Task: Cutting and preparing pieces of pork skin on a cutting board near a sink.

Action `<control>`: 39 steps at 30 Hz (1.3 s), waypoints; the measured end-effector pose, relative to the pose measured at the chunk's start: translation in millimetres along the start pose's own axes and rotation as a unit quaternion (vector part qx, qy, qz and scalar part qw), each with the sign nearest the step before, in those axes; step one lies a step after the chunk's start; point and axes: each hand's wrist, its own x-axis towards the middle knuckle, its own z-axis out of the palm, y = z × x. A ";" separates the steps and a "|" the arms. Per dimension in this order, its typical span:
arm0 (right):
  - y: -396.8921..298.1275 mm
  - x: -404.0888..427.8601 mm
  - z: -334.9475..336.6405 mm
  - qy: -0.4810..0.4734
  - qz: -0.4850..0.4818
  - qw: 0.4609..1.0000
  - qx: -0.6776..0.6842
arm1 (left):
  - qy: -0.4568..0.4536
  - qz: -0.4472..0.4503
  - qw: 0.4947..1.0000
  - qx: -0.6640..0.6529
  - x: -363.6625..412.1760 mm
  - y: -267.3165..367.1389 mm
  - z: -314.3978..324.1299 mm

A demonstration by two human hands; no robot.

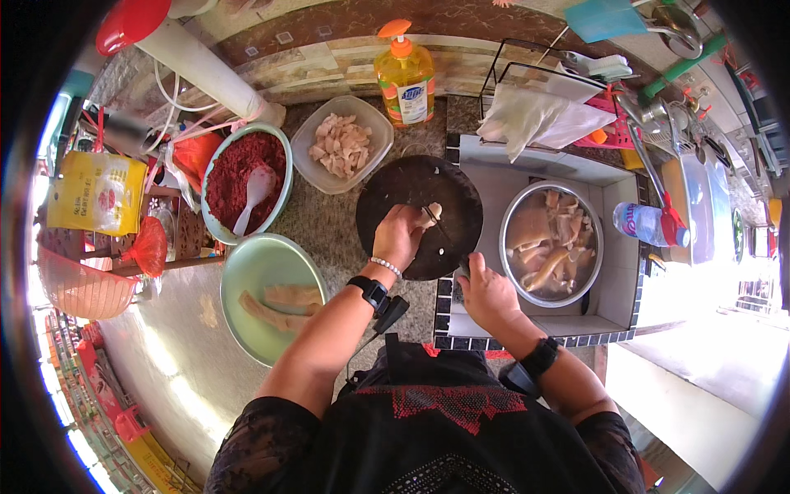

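Note:
A round dark chopping board point(395, 179) lies before me, with small pale scraps on it. Over its middle, my left hand point(398, 234) pinches a pale piece of meat or fat point(431, 214). My right hand point(492, 290) grips a knife by its dark handle point(465, 264) at the board's lower right edge. The dark blade point(443, 228) reaches up to the piece, close to my left fingertips. Behind the board, a clear plastic tub point(298, 162) holds cut pale pieces point(341, 145). Larger strips point(293, 295) rest in a pale green basin point(247, 336) left of my left forearm.
A metal bowl point(504, 262) of meat pieces in liquid stands in the tiled sink point(549, 325) at right. Another basin point(290, 167) holds dark red crumbly stuff and a white spoon point(250, 200). A soap bottle point(404, 74) stands by the wall; a wire rack point(494, 71) is behind the sink.

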 end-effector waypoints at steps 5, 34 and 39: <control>-7.1 -18.6 -14.7 -0.018 -0.001 1.000 -0.016 | 0.002 0.022 1.000 -0.021 -1.5 -4.1 1.3; -12.8 15.6 7.9 0.006 0.007 1.000 0.006 | 0.009 0.007 0.999 -0.032 -2.1 1.3 -2.1; -12.3 -8.3 -12.5 -0.008 0.001 1.000 -0.003 | 0.032 0.035 0.999 -0.004 -4.0 -4.3 -4.5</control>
